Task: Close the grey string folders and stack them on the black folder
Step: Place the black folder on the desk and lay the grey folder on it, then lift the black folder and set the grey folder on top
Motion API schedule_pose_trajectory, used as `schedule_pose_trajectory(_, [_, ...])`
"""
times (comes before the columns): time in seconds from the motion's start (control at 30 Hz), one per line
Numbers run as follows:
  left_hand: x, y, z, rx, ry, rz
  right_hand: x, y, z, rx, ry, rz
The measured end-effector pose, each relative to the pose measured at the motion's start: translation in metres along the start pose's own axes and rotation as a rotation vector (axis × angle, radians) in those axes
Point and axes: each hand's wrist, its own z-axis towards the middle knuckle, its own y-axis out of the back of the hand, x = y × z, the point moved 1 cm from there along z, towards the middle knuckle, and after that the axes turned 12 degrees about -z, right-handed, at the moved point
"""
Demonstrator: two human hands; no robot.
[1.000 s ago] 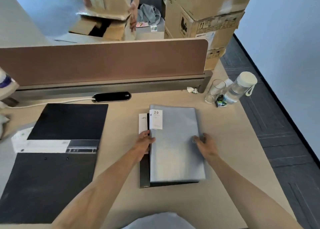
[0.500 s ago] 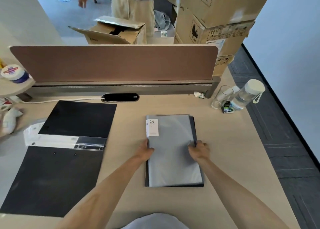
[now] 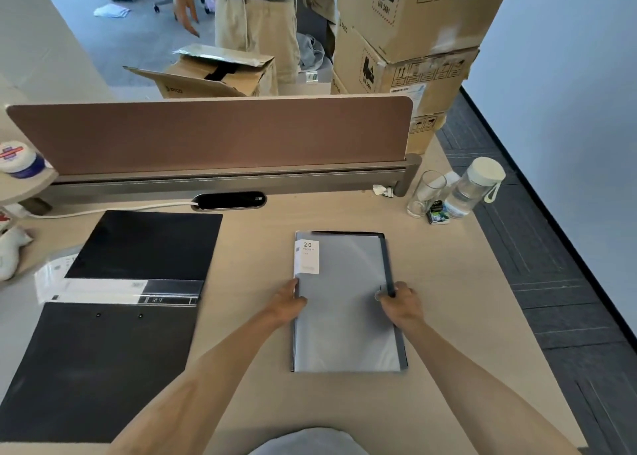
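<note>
- On my feed, the left hand (image 3: 287, 301) grips the left edge of the grey folder (image 3: 344, 316), its fingers curled against the spine just below the white "20" label (image 3: 306, 256).
- The right hand (image 3: 400, 303) grips the opposite edge, fingers curled round a dark strip along that side. I cannot tell whether that strip is the folder's own back cover or a separate sheet beneath it.
- The grey folder lies closed and flat on the desk (image 3: 258, 248), held between the two sets of fingers.
- The black folder (image 3: 103, 358) lies open, well apart to the left of the left fingers, with a white-and-clear strip across its middle.
- Beyond the right fingers, near the end of the brown divider (image 3: 213, 134), a glass (image 3: 425, 192) and a capped bottle (image 3: 475, 185) stand side by side.
</note>
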Motion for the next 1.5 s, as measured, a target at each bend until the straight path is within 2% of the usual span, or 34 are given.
schedule_pose_trajectory(0.1, [0.002,0.004,-0.005,-0.059,-0.013,0.02,0.011,0.0,-0.006,-0.042,0.086,-0.06])
schedule_pose_trajectory(0.33, [0.024,0.033,-0.022,-0.16,-0.068,0.109,0.072,-0.024,-0.024,-0.156,0.425,-0.144])
schedule_pose_trajectory(0.5, [0.048,0.076,-0.042,-0.253,-0.058,0.03,0.123,-0.055,-0.043,-0.125,0.579,-0.137])
schedule_pose_trajectory(0.7, [0.08,0.142,-0.077,-0.345,-0.051,0.025,0.183,-0.108,-0.067,0.041,0.708,-0.236])
schedule_pose_trajectory(0.8, [0.1,0.174,-0.094,-0.423,-0.027,0.013,0.211,-0.139,-0.079,0.18,0.676,-0.229])
schedule_pose_trajectory(0.93, [0.127,0.215,-0.114,-0.425,0.03,0.042,0.25,-0.18,-0.094,0.328,0.523,-0.041])
schedule_pose_trajectory(1.1, [0.156,0.261,-0.13,-0.435,0.083,0.007,0.293,-0.211,-0.106,0.423,0.284,0.253])
schedule_pose_trajectory(1.23, [0.163,0.291,-0.133,-0.433,0.08,-0.032,0.314,-0.226,-0.088,0.381,0.123,0.459])
schedule_pose_trajectory(1.3, [0.163,0.302,-0.133,-0.434,0.06,-0.062,0.325,-0.223,-0.092,0.412,0.064,0.531])
schedule_pose_trajectory(1.37, [0.16,0.309,-0.131,-0.461,0.037,-0.076,0.338,-0.219,-0.104,0.483,0.066,0.548])
schedule_pose_trajectory(1.5, [0.154,0.32,-0.128,-0.606,0.019,-0.155,0.355,-0.206,-0.124,0.508,0.21,0.543])
